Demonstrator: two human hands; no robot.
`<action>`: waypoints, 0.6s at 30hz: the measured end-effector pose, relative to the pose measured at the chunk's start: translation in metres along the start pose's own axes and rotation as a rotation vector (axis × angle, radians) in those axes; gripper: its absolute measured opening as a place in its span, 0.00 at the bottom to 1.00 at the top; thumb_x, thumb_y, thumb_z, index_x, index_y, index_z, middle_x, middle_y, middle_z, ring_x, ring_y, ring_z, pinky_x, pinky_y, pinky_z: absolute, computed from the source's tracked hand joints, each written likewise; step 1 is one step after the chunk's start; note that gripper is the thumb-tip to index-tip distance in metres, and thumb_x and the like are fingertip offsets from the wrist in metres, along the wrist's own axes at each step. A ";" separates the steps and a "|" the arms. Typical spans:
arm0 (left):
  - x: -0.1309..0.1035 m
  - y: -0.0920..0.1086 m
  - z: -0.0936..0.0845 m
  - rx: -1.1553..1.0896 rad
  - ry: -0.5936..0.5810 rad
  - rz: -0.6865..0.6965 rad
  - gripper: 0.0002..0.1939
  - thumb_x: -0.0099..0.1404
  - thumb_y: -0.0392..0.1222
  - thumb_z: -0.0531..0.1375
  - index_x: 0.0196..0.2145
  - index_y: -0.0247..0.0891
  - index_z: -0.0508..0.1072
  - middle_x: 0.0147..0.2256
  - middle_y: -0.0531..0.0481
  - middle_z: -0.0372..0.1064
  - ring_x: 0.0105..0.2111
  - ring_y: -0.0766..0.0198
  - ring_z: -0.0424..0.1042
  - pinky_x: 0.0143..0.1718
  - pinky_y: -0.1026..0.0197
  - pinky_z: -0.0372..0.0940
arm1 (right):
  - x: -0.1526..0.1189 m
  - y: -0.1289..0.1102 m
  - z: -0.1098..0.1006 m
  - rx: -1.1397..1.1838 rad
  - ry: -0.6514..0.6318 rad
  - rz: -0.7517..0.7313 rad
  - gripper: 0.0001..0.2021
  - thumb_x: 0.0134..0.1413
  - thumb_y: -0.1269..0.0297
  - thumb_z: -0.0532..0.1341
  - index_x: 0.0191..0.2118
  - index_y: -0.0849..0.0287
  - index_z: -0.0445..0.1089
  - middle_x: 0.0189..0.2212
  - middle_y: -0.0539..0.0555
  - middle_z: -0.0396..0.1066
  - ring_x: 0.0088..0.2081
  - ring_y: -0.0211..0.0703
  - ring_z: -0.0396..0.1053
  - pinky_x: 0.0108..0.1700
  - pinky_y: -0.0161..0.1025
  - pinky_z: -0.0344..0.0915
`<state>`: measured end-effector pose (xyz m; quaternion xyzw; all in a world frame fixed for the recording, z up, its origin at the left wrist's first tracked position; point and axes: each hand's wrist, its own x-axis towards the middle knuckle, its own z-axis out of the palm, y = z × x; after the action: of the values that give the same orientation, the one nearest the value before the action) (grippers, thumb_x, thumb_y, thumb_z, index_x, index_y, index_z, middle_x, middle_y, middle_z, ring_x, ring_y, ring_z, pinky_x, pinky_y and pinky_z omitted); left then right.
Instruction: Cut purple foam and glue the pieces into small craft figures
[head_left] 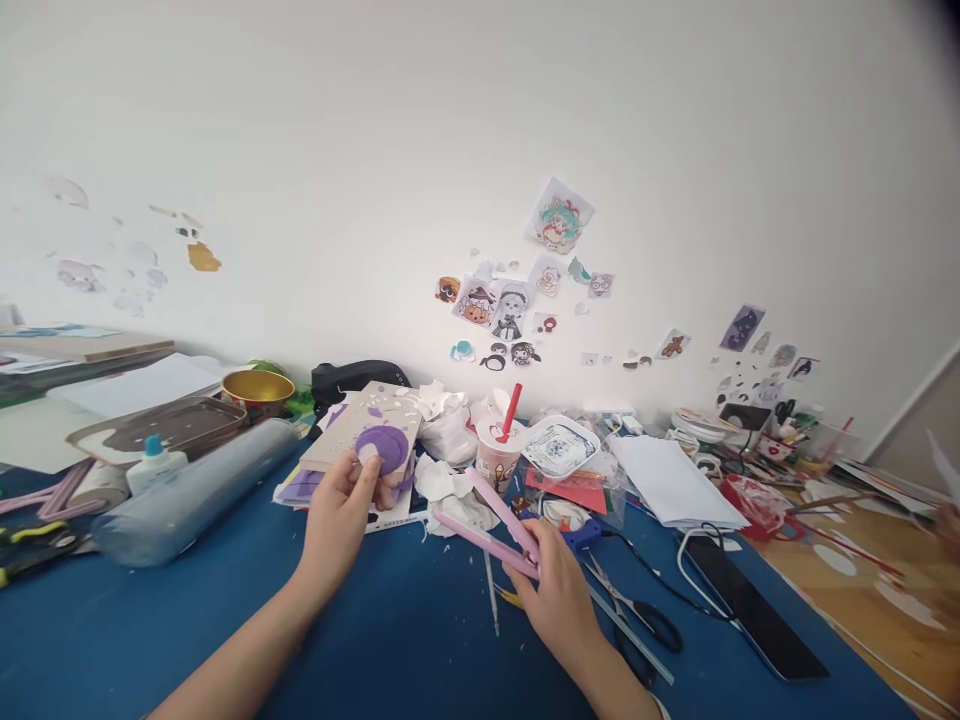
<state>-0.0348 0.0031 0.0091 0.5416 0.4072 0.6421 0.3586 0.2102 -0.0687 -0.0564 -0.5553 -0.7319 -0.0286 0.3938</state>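
Observation:
My left hand (349, 492) pinches a round purple piece (384, 448) between thumb and fingers. Whether it is paper or thin foam I cannot tell; a paler patch shows at the thumb. Behind it lies a grey-beige board (360, 420) strewn with purple and white scraps, on top of a stack of purple sheets (296, 487). My right hand (553, 580) is wrapped round a pink hair straightener (491, 540), whose two long arms stand apart in a V pointing left. Nothing is between those arms. They lie in front of a lidded cup (499, 455) with a red straw.
Scissors (637, 610), a blue glue gun (585, 535) and a metal ruler (634, 635) lie beside my right hand. Crumpled white tissue (450, 490) is between the hands. A clear plastic roll (195, 490) and a glue bottle (155, 462) stand left. A dark flat device (757, 610) lies right.

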 end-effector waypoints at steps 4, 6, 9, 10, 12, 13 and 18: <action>-0.007 -0.003 0.008 -0.093 -0.029 -0.121 0.17 0.55 0.56 0.58 0.28 0.39 0.64 0.21 0.55 0.68 0.20 0.65 0.67 0.24 0.63 0.63 | 0.002 0.001 0.003 0.057 0.069 0.017 0.15 0.51 0.66 0.57 0.45 0.57 0.59 0.36 0.56 0.67 0.35 0.45 0.68 0.34 0.40 0.67; -0.014 -0.004 0.016 -0.204 -0.051 -0.275 0.17 0.55 0.55 0.59 0.31 0.37 0.65 0.25 0.52 0.71 0.25 0.62 0.71 0.29 0.61 0.66 | 0.004 0.001 0.006 0.118 0.105 0.082 0.16 0.50 0.64 0.57 0.46 0.58 0.59 0.36 0.56 0.67 0.35 0.45 0.68 0.35 0.40 0.67; -0.028 -0.007 0.031 -0.391 -0.158 -0.531 0.15 0.55 0.50 0.61 0.34 0.35 0.68 0.33 0.44 0.73 0.34 0.57 0.73 0.40 0.56 0.66 | 0.008 0.000 0.012 0.256 0.177 0.216 0.18 0.51 0.60 0.55 0.49 0.58 0.58 0.37 0.57 0.67 0.36 0.46 0.67 0.36 0.41 0.67; -0.033 -0.008 0.036 -0.420 -0.215 -0.574 0.16 0.55 0.50 0.61 0.35 0.35 0.69 0.36 0.42 0.73 0.38 0.56 0.73 0.43 0.55 0.65 | 0.010 -0.001 0.013 0.307 0.198 0.256 0.19 0.51 0.59 0.55 0.49 0.58 0.58 0.38 0.58 0.67 0.37 0.47 0.67 0.36 0.41 0.67; -0.042 -0.011 0.044 -0.416 -0.321 -0.574 0.16 0.56 0.51 0.60 0.37 0.36 0.70 0.40 0.41 0.72 0.43 0.55 0.70 0.46 0.55 0.63 | 0.016 -0.004 0.016 0.414 0.210 0.315 0.20 0.50 0.56 0.56 0.49 0.58 0.59 0.40 0.58 0.67 0.39 0.48 0.67 0.37 0.42 0.67; -0.046 -0.012 0.047 -0.399 -0.367 -0.541 0.16 0.56 0.51 0.60 0.37 0.36 0.71 0.40 0.43 0.72 0.44 0.56 0.69 0.47 0.55 0.62 | 0.019 -0.005 0.017 0.469 0.205 0.333 0.21 0.50 0.55 0.56 0.49 0.58 0.59 0.41 0.58 0.68 0.40 0.48 0.67 0.38 0.42 0.66; -0.052 -0.015 0.054 -0.318 -0.532 -0.396 0.16 0.57 0.53 0.58 0.33 0.36 0.72 0.35 0.47 0.73 0.39 0.59 0.70 0.46 0.57 0.62 | 0.039 -0.009 0.020 0.703 0.159 0.337 0.21 0.47 0.51 0.59 0.44 0.60 0.63 0.37 0.56 0.70 0.37 0.47 0.68 0.37 0.41 0.64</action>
<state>0.0269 -0.0301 -0.0210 0.5380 0.2914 0.4521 0.6490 0.1890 -0.0316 -0.0426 -0.4951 -0.5629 0.2460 0.6145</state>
